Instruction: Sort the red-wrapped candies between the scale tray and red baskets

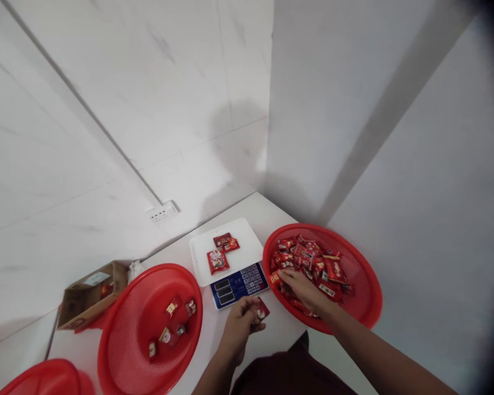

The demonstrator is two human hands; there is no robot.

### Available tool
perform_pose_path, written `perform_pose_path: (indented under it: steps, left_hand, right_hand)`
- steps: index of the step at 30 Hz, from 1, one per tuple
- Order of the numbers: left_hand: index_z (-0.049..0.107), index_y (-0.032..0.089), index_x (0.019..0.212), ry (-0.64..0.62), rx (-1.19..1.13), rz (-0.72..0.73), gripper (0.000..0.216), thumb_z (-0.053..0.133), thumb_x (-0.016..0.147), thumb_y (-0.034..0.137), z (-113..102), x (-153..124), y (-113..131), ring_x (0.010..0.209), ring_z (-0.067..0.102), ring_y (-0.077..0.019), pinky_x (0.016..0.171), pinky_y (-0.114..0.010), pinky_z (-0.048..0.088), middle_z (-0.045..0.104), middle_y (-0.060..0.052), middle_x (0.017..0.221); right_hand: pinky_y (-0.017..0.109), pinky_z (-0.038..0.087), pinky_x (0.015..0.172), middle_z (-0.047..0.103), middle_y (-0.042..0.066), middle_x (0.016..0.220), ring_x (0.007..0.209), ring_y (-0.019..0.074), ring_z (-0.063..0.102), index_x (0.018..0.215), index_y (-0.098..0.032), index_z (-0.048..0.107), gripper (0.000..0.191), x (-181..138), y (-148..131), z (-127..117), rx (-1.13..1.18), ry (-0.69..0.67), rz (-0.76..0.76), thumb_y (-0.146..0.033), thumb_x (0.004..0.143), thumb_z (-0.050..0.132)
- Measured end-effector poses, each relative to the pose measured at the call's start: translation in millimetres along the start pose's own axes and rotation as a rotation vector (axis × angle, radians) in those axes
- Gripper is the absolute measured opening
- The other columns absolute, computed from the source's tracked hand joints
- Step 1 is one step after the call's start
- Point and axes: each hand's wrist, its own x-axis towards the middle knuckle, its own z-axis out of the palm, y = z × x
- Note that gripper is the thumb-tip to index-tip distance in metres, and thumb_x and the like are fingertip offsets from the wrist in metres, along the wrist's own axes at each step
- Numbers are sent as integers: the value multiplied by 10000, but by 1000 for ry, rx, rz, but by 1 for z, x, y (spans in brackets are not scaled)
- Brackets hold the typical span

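Note:
My left hand (242,323) is closed on a small dark red snack packet (262,310), just in front of the weighing scale's blue keypad (239,286). Over the right-hand red basket (364,274), my right hand (302,288) pinches a small red packet (275,277) at the basket's left side. Many red packets (307,255) of various sizes fill that basket. On the scale's white pan (247,241) lie a larger red packet (218,261) and a few smaller ones (226,241).
Left of the scale stands another red basket (119,340) with several small packets (167,334) in it. Beyond it is a cardboard box (93,307). Part of a third red basket (45,378) shows at bottom left. Walls meet behind the white table (255,211); a socket (163,211) is on one.

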Motion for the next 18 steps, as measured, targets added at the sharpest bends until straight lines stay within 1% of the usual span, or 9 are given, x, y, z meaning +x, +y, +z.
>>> perform_pose_path:
  steps: [3, 6, 9, 11, 13, 15, 18]
  left_hand:
    - [567, 190, 876, 3, -11, -34, 295, 654, 625, 316, -8, -9, -6, 740, 564, -136, 678, -299, 485, 608, -24, 857]
    - [543, 198, 898, 50, -32, -89, 351, 672, 616, 363, -24, -18, -18, 771, 571, -148, 681, -294, 473, 596, -16, 857]
    - [535, 205, 905, 98, -61, -126, 363, 677, 614, 370, -42, -24, -30, 744, 564, -133, 685, -290, 467, 589, -3, 849]
    - [537, 206, 901, 112, -80, -131, 354, 676, 620, 369, -51, -26, -36, 695, 548, -113, 689, -289, 464, 580, 11, 813]
    - [539, 206, 897, 138, -87, -126, 352, 677, 620, 374, -56, -27, -38, 651, 529, -99, 684, -287, 463, 570, 22, 776]
    - [540, 207, 891, 163, -87, -124, 358, 685, 609, 374, -59, -27, -38, 647, 530, -102, 676, -286, 462, 568, 25, 758]
    - [538, 206, 894, 141, -91, -130, 369, 692, 605, 374, -59, -25, -35, 667, 552, -116, 688, -291, 461, 579, 21, 737]
  right_hand:
    - [204, 366, 493, 580, -29, 555, 506, 83, 508, 663, -163, 558, 207, 17, 3, 21, 8, -48, 44, -359, 694, 616]
    - [210, 367, 488, 565, -36, 541, 493, 86, 507, 658, -170, 549, 178, 34, -3, 44, 12, -73, 59, -332, 698, 610]
    - [209, 387, 513, 573, -38, 577, 519, 83, 523, 660, -182, 532, 168, 47, -11, 63, 14, -90, 44, -329, 721, 584]
    - [209, 399, 531, 581, -36, 600, 537, 83, 534, 666, -188, 522, 167, 52, -12, 71, 0, -89, 34, -335, 731, 567]
    - [214, 405, 532, 583, -30, 601, 541, 89, 541, 670, -191, 519, 171, 53, -9, 73, -31, -82, 26, -346, 735, 553]
    - [226, 414, 535, 588, -19, 601, 549, 102, 550, 680, -191, 529, 181, 51, -3, 67, -78, -69, 10, -362, 739, 534]
    - [256, 434, 572, 612, 0, 628, 592, 129, 569, 708, -196, 556, 219, 44, 9, 42, -180, -18, -40, -404, 748, 501]
